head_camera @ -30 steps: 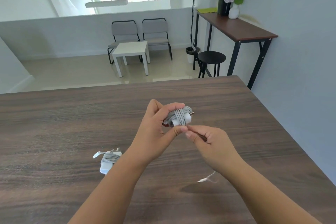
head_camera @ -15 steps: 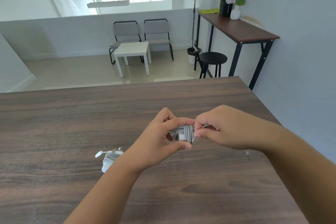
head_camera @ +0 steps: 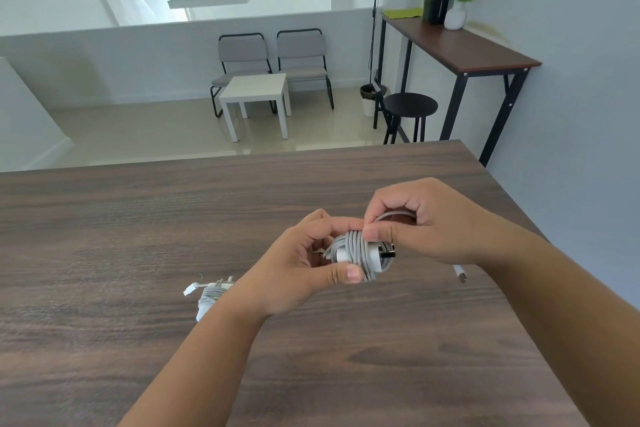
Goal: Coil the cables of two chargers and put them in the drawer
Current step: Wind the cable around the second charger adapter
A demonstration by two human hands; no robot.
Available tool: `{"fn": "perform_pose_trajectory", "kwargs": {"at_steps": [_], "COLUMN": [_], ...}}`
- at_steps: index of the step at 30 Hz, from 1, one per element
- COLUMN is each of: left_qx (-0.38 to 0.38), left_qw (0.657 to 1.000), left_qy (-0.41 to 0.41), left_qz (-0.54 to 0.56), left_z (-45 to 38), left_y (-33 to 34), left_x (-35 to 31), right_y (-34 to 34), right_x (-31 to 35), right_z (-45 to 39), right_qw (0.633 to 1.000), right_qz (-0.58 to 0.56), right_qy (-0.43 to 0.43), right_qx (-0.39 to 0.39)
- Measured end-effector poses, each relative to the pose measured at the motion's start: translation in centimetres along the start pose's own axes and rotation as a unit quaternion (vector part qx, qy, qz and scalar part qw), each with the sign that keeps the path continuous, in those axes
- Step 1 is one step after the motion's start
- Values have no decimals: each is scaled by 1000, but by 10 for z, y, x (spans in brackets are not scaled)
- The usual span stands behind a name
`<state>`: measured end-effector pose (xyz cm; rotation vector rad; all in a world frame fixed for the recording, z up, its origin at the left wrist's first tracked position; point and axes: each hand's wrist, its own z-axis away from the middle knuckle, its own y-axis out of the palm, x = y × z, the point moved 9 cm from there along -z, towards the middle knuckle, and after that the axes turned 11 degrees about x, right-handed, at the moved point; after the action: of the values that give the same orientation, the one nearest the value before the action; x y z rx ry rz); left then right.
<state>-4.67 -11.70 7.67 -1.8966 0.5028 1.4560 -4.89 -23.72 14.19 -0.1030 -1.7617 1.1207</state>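
My left hand (head_camera: pixel 298 270) grips a white charger (head_camera: pixel 360 253) with grey cable wound many times around it, held above the dark wooden table (head_camera: pixel 138 236). My right hand (head_camera: pixel 429 222) pinches a loop of that cable just above the charger, and the cable's white plug end (head_camera: pixel 460 273) dangles below my right wrist. A second white charger (head_camera: pixel 211 295), its cable wrapped around it, lies on the table to the left, partly hidden behind my left forearm. No drawer is in view.
The table's far edge and right edge are close by, next to a pale wall. Beyond it stand a white side table (head_camera: pixel 256 94), two grey chairs (head_camera: pixel 273 59), a black stool (head_camera: pixel 410 107) and a tall console table (head_camera: pixel 460 48) with a vase.
My right hand has swung from below the charger up and over to its right, carrying the cable around it. The loose plug end now hangs on the right.
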Motion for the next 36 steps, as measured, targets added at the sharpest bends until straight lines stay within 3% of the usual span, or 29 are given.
{"fn": "perform_pose_trajectory", "kwargs": {"at_steps": [3,9,13,17,22,28,32,36], "left_qx": [-8,-54,-44,-61,-160,-267,-279,-289], "left_qw": [997,983,975,954,906,851,846,867], "left_qy": [21,49,55,85,94,79,82,71], "left_qz": [80,170,211,283,380,446,446,400], "left_z": [-3,-3,-3,-7,-10,-10,-10,-8], "left_y": [2,3,5,6,-2,-1,7,6], "left_x": [0,-2,-2,-1,8,20,22,26], "right_y": [-6,6,10,15,19,28,27,25], "right_x": [-3,-26,-43,-45,-51,-40,-35,-40], "right_z": [2,5,5,6,16,24,25,26], "right_qw": [998,955,932,912,955,954,946,938], "right_qz": [-38,-289,-356,-398,-218,-120,-93,-116], "right_qy": [-10,24,48,25,67,69,66,79], "right_qx": [-49,-62,-48,-97,-188,-268,-304,-319]}}
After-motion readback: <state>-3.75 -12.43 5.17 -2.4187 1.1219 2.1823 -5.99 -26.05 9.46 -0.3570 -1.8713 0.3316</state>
